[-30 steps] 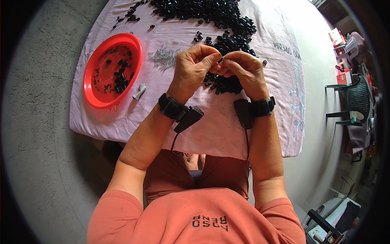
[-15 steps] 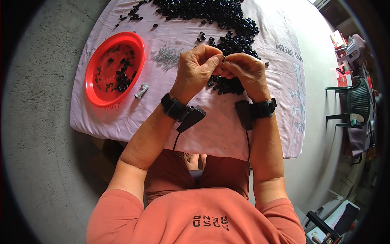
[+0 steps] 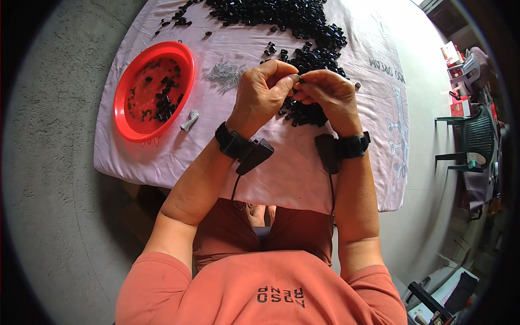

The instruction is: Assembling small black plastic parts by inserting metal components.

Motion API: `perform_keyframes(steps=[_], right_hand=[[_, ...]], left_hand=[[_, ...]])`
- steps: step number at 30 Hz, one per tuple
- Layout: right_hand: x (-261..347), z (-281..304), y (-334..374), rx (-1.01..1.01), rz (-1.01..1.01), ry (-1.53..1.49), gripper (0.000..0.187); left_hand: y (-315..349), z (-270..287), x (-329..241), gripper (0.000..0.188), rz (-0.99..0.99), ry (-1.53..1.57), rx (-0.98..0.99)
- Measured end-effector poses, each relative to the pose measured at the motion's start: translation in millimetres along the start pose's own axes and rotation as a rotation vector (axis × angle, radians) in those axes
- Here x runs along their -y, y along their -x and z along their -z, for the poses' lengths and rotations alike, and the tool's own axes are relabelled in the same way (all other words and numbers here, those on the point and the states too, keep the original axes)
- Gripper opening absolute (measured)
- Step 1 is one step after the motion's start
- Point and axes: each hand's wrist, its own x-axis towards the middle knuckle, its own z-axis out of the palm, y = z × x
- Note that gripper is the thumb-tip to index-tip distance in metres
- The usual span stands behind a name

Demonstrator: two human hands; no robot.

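Note:
My left hand point(image 3: 264, 93) and my right hand point(image 3: 331, 96) meet over the cloth-covered table, thumbs and forefingers pinched close together. Between the fingertips is a small dark piece point(image 3: 298, 79), mostly covered, so its shape does not show. Beneath and behind my hands lies a heap of small glossy black parts point(image 3: 311, 58). To the left of my left hand, thin silvery pins point(image 3: 223, 75) lie in a loose pile. A red plastic basin point(image 3: 122, 118) farther left holds some black parts.
A larger mass of black parts point(image 3: 265, 13) spreads along the far side of the pinkish tablecloth point(image 3: 206, 157). A small twisted clear bag point(image 3: 189, 120) lies by the basin. Off to the right, a green chair point(image 3: 476, 135) stands on the floor.
My fingertips have shifted very slightly around the small dark piece, and my right hand has moved a touch to the right. Everything else looks the same.

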Motion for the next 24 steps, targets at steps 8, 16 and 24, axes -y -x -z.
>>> perform_keyframes(steps=[8, 16, 24], right_hand=[[2.0, -1.5, 1.4, -0.022, -0.013, -0.013, 0.012], [1.3, -1.8, 1.0, -0.015, 0.001, -0.028, 0.011], [2.6, -0.7, 1.7, -0.023, 0.009, -0.008, 0.010]], left_hand=[[-0.3, -0.3, 2.3, 0.008, -0.004, 0.004, -0.008], [0.0, 0.8, 1.8, 0.010, -0.011, 0.006, 0.004], [-1.1, 3.1, -0.9, 0.010, 0.010, 0.089, 0.043]])
